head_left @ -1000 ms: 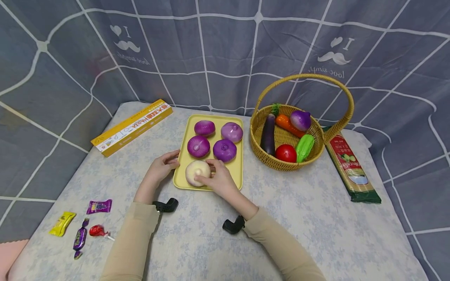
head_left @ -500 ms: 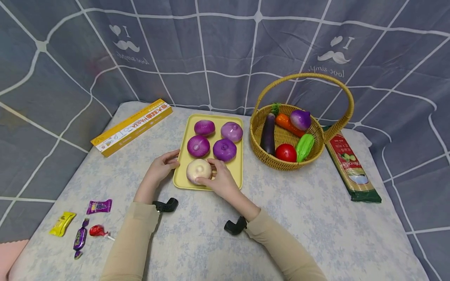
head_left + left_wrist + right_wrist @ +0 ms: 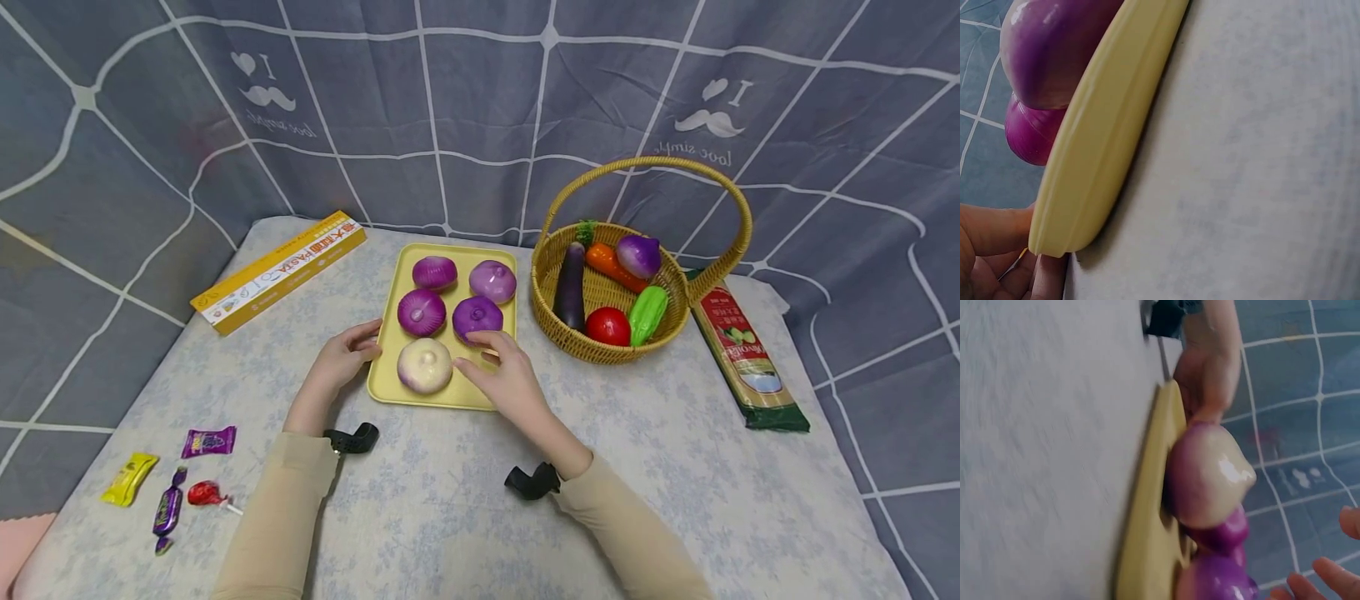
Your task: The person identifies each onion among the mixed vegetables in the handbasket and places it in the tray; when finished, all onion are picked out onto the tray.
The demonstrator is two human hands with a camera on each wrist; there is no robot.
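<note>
A pale onion [image 3: 424,366] with a purple flush sits at the near left of the yellow tray [image 3: 480,397]. Behind it, several purple onions [image 3: 422,312] stand in two columns. My left hand [image 3: 345,358] holds the tray's left rim; in the left wrist view the thumb [image 3: 997,230] meets the rim, with fingers partly hidden behind it. My right hand [image 3: 506,375] hovers over the tray's near right part, fingers loosely bent around nothing, a gap between it and the pale onion. The right wrist view shows its fingertips [image 3: 1332,578] apart from the onions.
A wicker basket [image 3: 600,357] with toy vegetables stands right of the tray, a green-ended pasta packet [image 3: 750,358] beyond it. An orange pasta box [image 3: 279,271] lies at back left. Several sweets [image 3: 208,442] lie at front left. A grey curtain [image 3: 480,108] hangs behind.
My right hand has let go of the pale onion and moved right, away from it. The onion now rests on the tray, its top facing up. My left hand stays at the rim.
</note>
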